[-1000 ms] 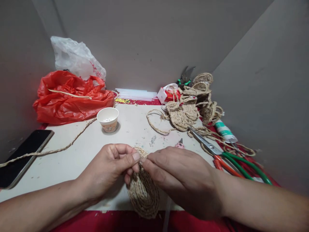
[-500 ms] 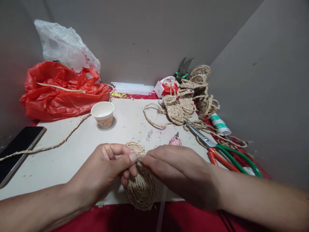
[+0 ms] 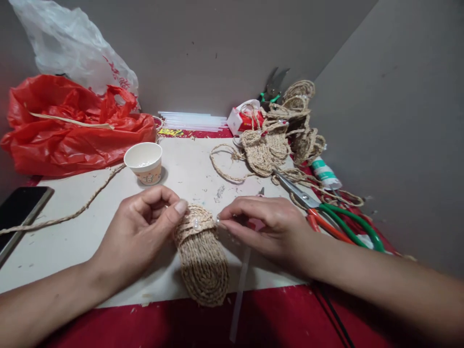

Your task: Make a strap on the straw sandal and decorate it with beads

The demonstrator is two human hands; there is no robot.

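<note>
A small braided-straw slipper (image 3: 203, 270) lies on the white board with its coiled sole toward me. A clear bead (image 3: 196, 223) sits on the band across its upper part. My left hand (image 3: 148, 227) is closed, thumb and forefinger pinching the slipper's upper left edge. Just off the band's right side, my right hand (image 3: 266, 224) is closed in a pinch on a tiny shiny bead (image 3: 218, 219). Behind that hand is a pink glue gun (image 3: 255, 223), mostly hidden, and a translucent glue stick (image 3: 239, 295) runs down toward me.
A paper cup (image 3: 144, 164) with small clear bits stands beyond my left hand. At the right lie green-handled scissors (image 3: 300, 193) and more straw pieces (image 3: 264, 150). A red bag (image 3: 72, 130) and a phone (image 3: 23, 212) are at the left, with a straw cord (image 3: 83, 208) between them.
My hands have moved apart from where they met over the slipper. The band and its bead now show. The whole view has shifted slightly, the scene sitting higher and farther left.
</note>
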